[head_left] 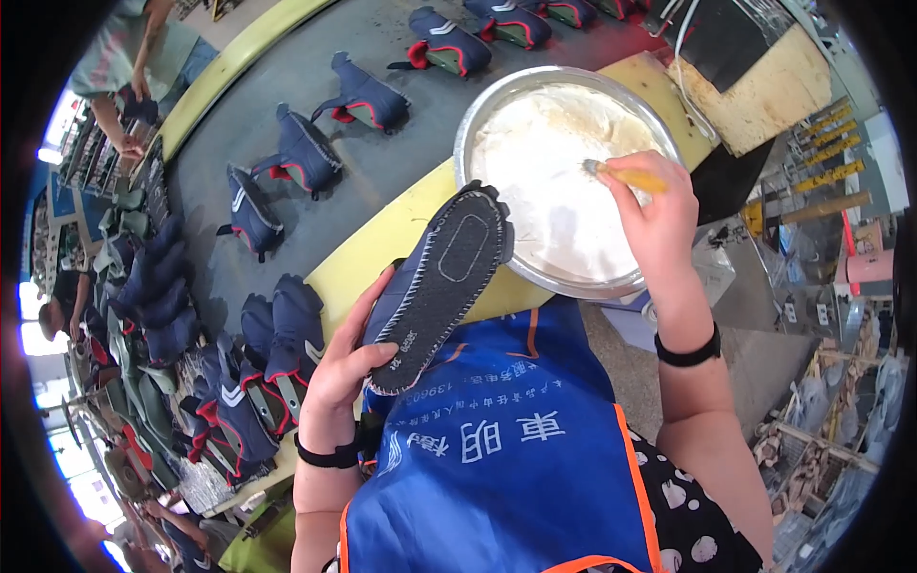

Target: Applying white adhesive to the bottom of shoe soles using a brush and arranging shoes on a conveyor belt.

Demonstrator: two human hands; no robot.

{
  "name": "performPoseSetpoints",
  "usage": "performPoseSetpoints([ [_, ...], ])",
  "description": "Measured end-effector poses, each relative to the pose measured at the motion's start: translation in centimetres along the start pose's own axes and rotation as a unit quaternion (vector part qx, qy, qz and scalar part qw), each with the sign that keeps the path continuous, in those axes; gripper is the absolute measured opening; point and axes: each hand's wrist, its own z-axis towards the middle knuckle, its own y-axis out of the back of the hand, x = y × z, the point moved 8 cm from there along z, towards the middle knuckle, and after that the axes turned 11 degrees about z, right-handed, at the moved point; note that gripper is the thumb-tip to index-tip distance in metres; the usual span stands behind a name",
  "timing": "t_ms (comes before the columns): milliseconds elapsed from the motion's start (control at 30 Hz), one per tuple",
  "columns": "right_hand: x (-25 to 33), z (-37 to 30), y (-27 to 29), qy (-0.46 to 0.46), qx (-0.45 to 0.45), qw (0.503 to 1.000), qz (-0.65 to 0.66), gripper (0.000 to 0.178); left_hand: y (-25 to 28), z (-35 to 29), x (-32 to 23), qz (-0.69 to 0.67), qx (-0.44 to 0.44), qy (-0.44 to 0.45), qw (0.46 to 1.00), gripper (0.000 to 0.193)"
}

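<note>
My left hand (339,363) is closed around a dark blue shoe upper (444,277), thumb near its heel end. Its black stitched bottom faces up, with the toe end close to the basin's left rim. A brush (638,179) with a yellow handle is pinched in my right hand (661,215). The brush's tip points left over the white paste (554,191) in a round metal basin (464,143); whether it touches the paste I cannot tell.
Several navy shoe uppers with red trim (301,158) stand along the grey conveyor belt (258,119), which has yellow edges. More uppers (239,420) are heaped at the left. A stained board (774,86) lies beyond the basin. Another person (138,67) is at far left.
</note>
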Motion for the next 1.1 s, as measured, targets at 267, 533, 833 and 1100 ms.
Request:
performPoseSetpoints([
  [267, 11.4, -2.8, -2.7, 0.284, 0.170, 0.907, 0.260, 0.012, 0.5, 0.0, -0.7, -0.012, 0.024, -0.008, 1.000, 0.094],
  [533, 9.0, 0.5, -5.4, 0.233, 0.173, 0.931, 0.222, 0.008, 1.4, 0.6, 0.3, -0.030, 0.043, -0.009, 0.999, 0.095],
  [833, 9.0, 0.3, -6.2, 0.170, 0.192, 0.894, 0.367, 0.012, 2.2, 1.4, 1.6, -0.074, 0.070, 0.001, 0.995, 0.098],
  [1100, 5.7, 0.1, -6.5, -0.024, 0.137, 0.945, 0.295, 0.020, 1.2, 0.7, 2.3, -0.054, 0.066, -0.018, 0.996, 0.097],
])
